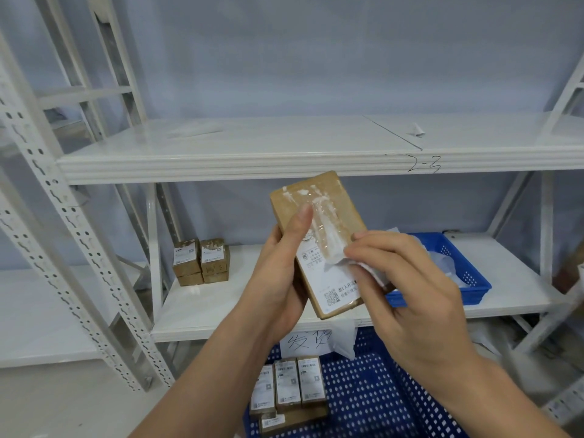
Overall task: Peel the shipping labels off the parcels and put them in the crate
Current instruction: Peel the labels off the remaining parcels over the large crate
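Left grip (281, 273) holds the parcel (289, 197); right grip (410, 295) pinches the half-lifted label (319, 278) (residue at twelve): peel slowly toward five o'clock, low.

The right hand (410, 295) hides part of the label (319, 273)

- left hand (284, 267): raised, fingers curled round parcel (347, 207), thumb straight up its face
- right hand (407, 295): fingertips pinching label (322, 276) edge
- forearms (205, 374) bare, converging upward
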